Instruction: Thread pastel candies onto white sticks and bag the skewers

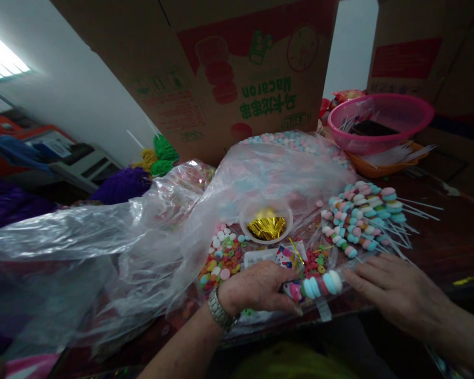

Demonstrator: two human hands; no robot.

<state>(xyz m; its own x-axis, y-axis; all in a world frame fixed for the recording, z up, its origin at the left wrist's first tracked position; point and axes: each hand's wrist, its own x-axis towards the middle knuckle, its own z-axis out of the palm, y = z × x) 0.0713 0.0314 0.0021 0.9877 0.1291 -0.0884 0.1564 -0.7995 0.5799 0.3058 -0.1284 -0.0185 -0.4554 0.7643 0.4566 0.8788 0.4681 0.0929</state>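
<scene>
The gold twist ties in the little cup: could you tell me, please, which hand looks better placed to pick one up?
Probably the right hand: it lies open on the table, holding nothing. The left hand grips the candy skewer. The cup of gold twist ties sits just beyond both.

White wall (pixel 82 79) behind — bright window (pixel 2 63) upper left, dark wooden table (pixel 454 237).

The left hand (pixel 256 288) reached in from the lower middle, palm down, a metal watch band on its wrist, with the fingers curled downward and the fingertips pointing right in a closed grip. The right hand (pixel 395 287) came in from the lower right, palm down and flat, fingers loosely spread and pointing left toward the other hand.
</scene>
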